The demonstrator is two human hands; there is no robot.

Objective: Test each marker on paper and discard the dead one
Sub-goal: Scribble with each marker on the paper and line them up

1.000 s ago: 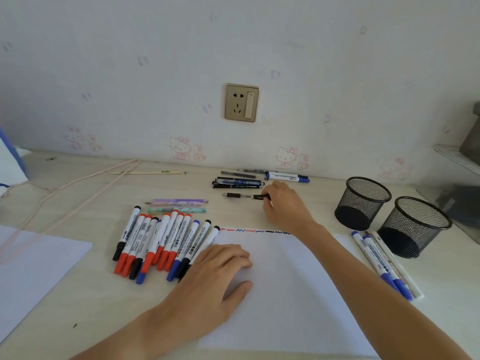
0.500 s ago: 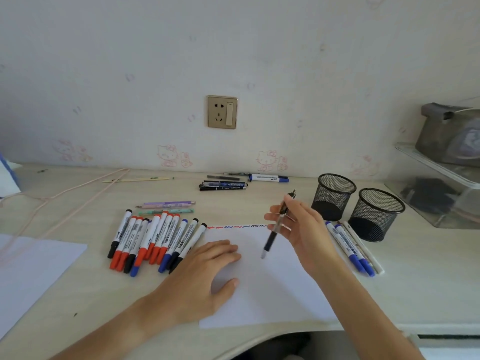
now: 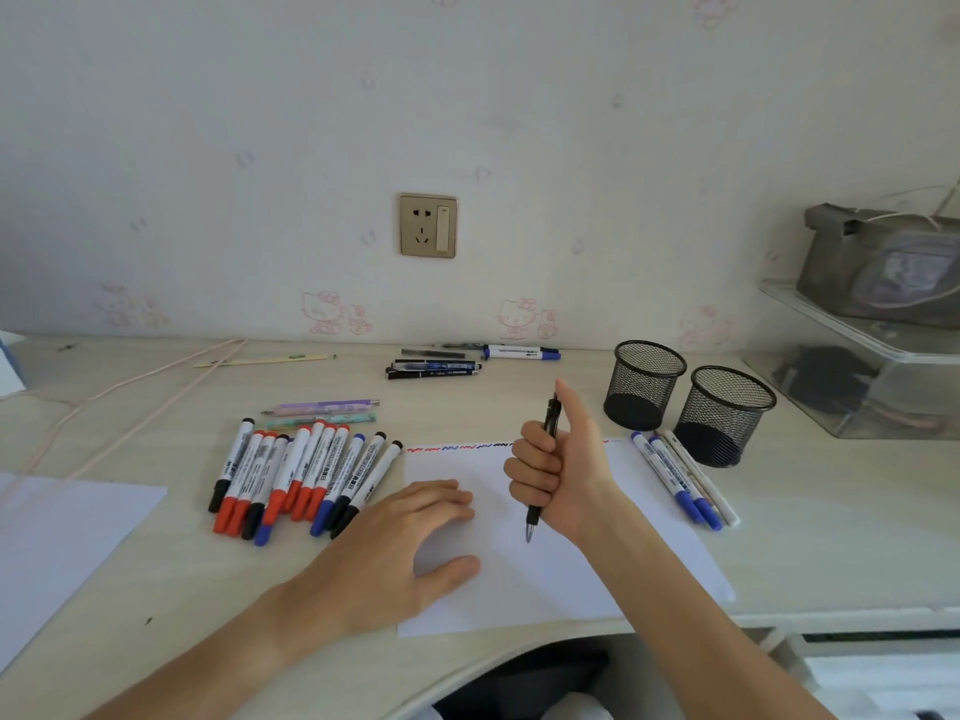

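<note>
1. Head view: right hand raised over the white paper, fist upright, four fingers wrapped round a black pen.
2. Thumb extended straight up, its pad at or against the pen's top end; contact cannot be told for certain.
3. Pen stands near vertical in the fist, tip pointing down just below the little finger, over the sheet; whether the tip touches the paper cannot be told.
4. Right forearm runs in from the lower right, wrist bent slightly toward the body.
5. Left hand lies palm down on the paper's left part, fingers straight and close together, thumb splayed toward the near edge; it holds nothing and presses the sheet flat.
6. Left forearm crosses the desk from the lower left.
7. Short red, blue and black squiggles line the paper's far edge, partly hidden behind the right fist.
8. Row of capped markers, red, blue and black ends, lies just left of the paper, touching side by side.
9. Three more markers lie just right of the sheet, beside two black mesh cups standing upright.
10. Further pens rest near the wall, below the socket.
11. Second sheet at far left.
</note>
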